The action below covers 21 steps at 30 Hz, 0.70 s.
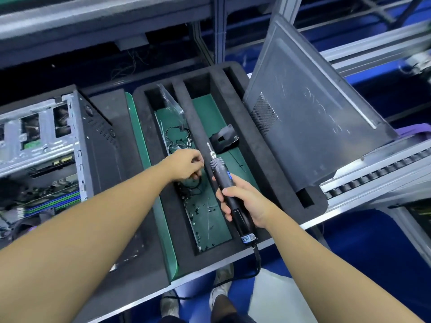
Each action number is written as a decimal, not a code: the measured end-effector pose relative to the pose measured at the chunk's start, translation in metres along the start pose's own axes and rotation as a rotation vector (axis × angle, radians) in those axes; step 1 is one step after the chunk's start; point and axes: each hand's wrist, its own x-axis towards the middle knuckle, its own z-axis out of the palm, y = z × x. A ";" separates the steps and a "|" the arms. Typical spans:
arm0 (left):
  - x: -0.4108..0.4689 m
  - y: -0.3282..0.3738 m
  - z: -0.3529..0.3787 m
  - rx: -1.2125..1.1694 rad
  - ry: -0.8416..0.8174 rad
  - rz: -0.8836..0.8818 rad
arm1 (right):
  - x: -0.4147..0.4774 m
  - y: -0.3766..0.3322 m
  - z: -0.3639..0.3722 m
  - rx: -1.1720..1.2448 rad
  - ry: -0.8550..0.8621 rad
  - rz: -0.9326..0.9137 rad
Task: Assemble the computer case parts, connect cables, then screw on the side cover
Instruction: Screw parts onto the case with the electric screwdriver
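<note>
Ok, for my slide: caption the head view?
Left hand over screws in foam tray; right hand holds electric screwdriver.

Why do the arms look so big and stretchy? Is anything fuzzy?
Head view: the wide-angle lens stretches both forearms toward the bottom corners; the left hand over the green-floored black foam tray looks slightly blurred; the grey metal side panel has pale sheen.

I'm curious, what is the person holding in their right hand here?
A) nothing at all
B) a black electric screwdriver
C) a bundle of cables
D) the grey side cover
B: the right hand is wrapped round the body of the black electric screwdriver, with its metal bit pointing away over the foam tray.
</note>
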 end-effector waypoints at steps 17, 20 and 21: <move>-0.218 -0.065 -0.080 -0.664 0.358 0.260 | -0.045 -0.012 0.190 -0.451 -0.223 -0.038; -0.257 -0.087 -0.084 -0.550 0.351 0.320 | -0.060 0.004 0.225 -0.457 -0.226 -0.032; -0.271 -0.094 -0.085 -0.517 0.356 0.340 | -0.064 0.009 0.237 -0.463 -0.223 -0.034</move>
